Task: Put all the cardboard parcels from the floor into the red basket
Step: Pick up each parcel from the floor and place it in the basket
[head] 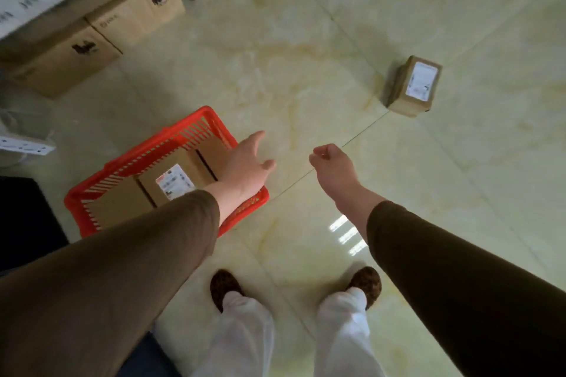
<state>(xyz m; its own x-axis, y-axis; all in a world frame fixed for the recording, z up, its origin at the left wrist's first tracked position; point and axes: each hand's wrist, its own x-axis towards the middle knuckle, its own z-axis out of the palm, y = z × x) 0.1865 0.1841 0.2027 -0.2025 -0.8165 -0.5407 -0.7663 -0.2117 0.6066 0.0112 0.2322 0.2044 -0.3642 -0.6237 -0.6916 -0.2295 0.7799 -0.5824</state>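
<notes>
The left hand (245, 162) is extended with fingers straight and relaxed, holding nothing, above the near right corner of the red basket (122, 162), which contains cardboard parcels (171, 177). The right hand (332, 167) hangs with fingers curled inward, holding nothing. One labelled parcel (413, 86) stands on the floor (306, 70), well beyond and right of the right hand.

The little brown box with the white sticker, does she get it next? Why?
Probably yes: step toward the small brown cardboard parcel with the white label, alone on the tiled floor. Both the left hand and right hand hold nothing, and the red plastic basket already holds parcels.
</notes>
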